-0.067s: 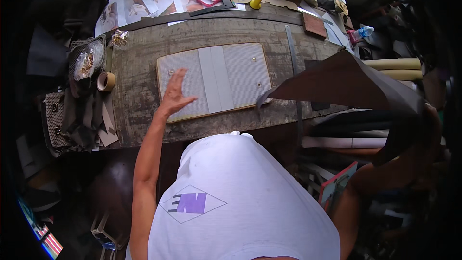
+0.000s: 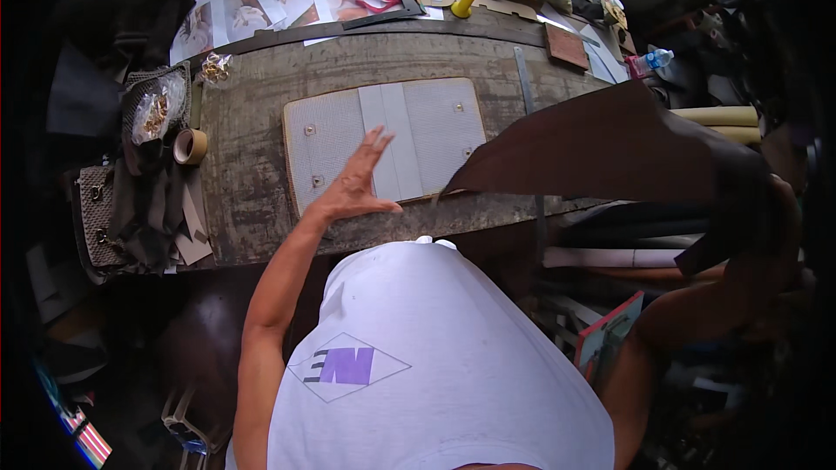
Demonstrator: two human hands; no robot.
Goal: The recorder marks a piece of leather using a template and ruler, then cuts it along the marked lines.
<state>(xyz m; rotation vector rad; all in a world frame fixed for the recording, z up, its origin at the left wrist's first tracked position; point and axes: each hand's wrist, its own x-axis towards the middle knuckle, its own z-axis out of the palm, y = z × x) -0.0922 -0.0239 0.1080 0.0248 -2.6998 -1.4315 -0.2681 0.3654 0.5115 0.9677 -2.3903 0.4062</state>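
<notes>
A rectangular panel [image 2: 444, 135] with a woven light-grey surface, a plain grey strip [image 2: 396, 139] down its middle and small square fittings lies flat on the worn worktable. My left hand [image 2: 357, 181] hovers over its near left part, fingers spread and holding nothing. At the right, my right hand [image 2: 781, 200] grips the outer end of a large dark brown sheet [image 2: 601, 144], which looks like leather. The sheet's pointed left end reaches over the panel's right edge and hides its near right corner. Shadow and the sheet partly hide my right fingers.
A metal ruler [image 2: 523, 78] lies right of the panel. Left are a tape roll [image 2: 191, 147], bagged gold hardware [image 2: 157, 113] and a woven bag piece [image 2: 96, 209]. Behind lie printed photos [image 2: 252, 9], a metal square [image 2: 401, 10] and a brown block [image 2: 567, 45]. Material rolls [image 2: 627, 258] sit right.
My left hand has moved right, toward the panel's middle strip. The brown sheet has swung left, its tip now over the panel's right edge.
</notes>
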